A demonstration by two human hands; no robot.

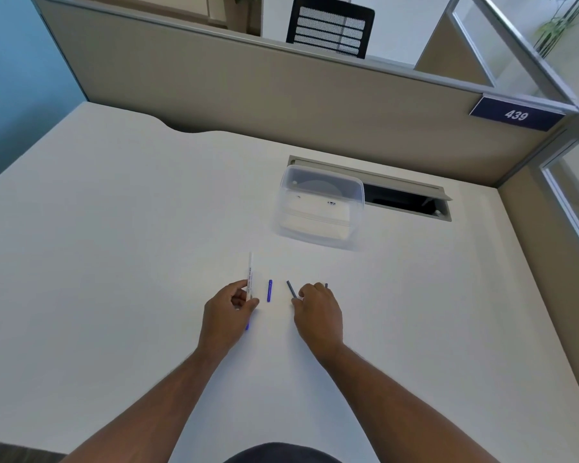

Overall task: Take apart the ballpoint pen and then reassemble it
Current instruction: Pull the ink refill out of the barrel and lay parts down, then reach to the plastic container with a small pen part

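Place: an office cubicle.
Partition: beige fabric-covered divider panels (281, 91) with metal trim rise along the back and right of the table.
Number plate: a dark blue sign reading 439 (517, 114) is fixed near the top of the partition's right end.
Table: a plain white table (114, 262) with a curved notch at its back edge and an open cable hatch (405, 195) set into its top.
Chair: a black mesh-backed office chair (330, 26) stands beyond the partition.
Glazing: glass panels in metal frames (569, 195) stand at the right.
Greenery: a potted plant (562, 21) shows past the glass.
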